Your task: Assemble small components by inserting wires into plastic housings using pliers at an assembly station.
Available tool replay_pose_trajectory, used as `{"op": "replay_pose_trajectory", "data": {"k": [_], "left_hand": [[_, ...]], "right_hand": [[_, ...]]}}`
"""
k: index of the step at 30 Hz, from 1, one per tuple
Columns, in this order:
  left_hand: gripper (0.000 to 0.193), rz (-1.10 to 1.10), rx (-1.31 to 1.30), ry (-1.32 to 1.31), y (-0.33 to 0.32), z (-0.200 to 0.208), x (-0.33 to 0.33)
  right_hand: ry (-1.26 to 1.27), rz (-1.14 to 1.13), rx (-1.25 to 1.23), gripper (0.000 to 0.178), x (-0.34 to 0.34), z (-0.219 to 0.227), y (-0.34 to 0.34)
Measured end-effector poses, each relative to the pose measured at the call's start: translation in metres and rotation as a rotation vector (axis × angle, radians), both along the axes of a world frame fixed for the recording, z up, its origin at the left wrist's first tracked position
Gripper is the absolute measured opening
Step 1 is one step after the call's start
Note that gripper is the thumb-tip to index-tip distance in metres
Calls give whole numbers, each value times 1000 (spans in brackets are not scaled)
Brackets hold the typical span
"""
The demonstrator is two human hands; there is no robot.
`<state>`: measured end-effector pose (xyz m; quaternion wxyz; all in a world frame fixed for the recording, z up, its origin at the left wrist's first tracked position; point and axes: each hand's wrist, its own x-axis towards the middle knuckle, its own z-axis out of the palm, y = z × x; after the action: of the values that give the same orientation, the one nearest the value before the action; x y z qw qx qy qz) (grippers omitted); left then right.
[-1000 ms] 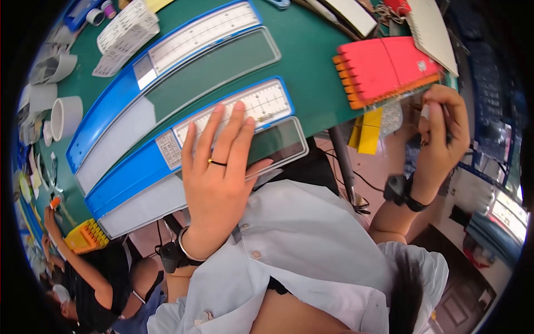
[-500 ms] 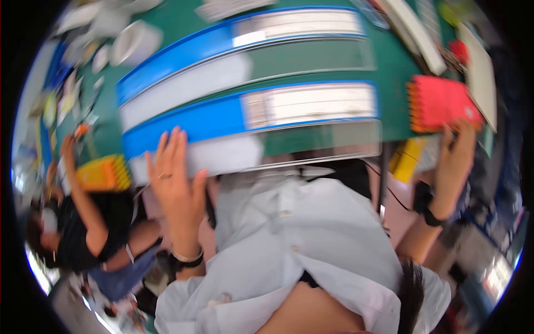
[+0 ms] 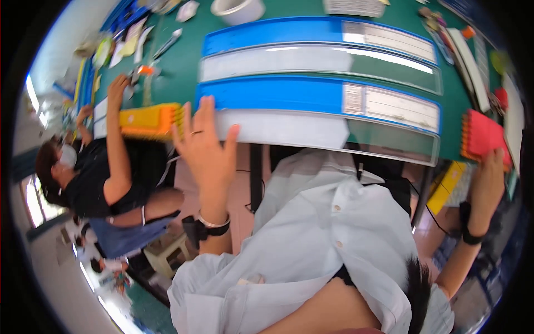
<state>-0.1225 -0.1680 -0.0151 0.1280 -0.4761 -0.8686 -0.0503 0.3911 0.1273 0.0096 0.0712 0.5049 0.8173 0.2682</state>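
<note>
My left hand [image 3: 204, 149] is lifted off the table with fingers spread and holds nothing; it hovers at the near edge, just left of the nearer long blue folder [image 3: 278, 96]. A ring sits on one finger, with a bracelet and a dark watch at the wrist. My right hand [image 3: 490, 173] reaches up at the far right, its fingers against the lower edge of a red comb-edged tray [image 3: 479, 135]. I cannot make out whether it grips the tray. A second blue folder [image 3: 267, 29] lies behind the first.
On the left a person in a black top [image 3: 103, 178] has a hand on a yellow comb-edged tray [image 3: 149, 120]. A white tape roll [image 3: 239, 8] and small tools lie on the green table [image 3: 178, 69]. A yellow box [image 3: 445, 188] sits under the table's right side.
My left hand has come off the nearer blue folder and moved left, now raised and spread. My right hand has moved to the red tray's edge. The view has swung left.
</note>
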Motion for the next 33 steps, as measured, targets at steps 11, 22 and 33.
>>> {"op": "replay_pose_trajectory", "data": {"k": [11, 22, 33], "left_hand": [[51, -190, 453, -199, 40, 29, 31], [93, -1545, 393, -1327, 166, 69, 219], [28, -995, 388, -1752, 81, 57, 107]], "right_hand": [[847, 25, -129, 11, -36, 22, -3], [989, 784, -351, 5, -83, 186, -105], [1742, 795, -142, 17, -128, 134, -75]]}}
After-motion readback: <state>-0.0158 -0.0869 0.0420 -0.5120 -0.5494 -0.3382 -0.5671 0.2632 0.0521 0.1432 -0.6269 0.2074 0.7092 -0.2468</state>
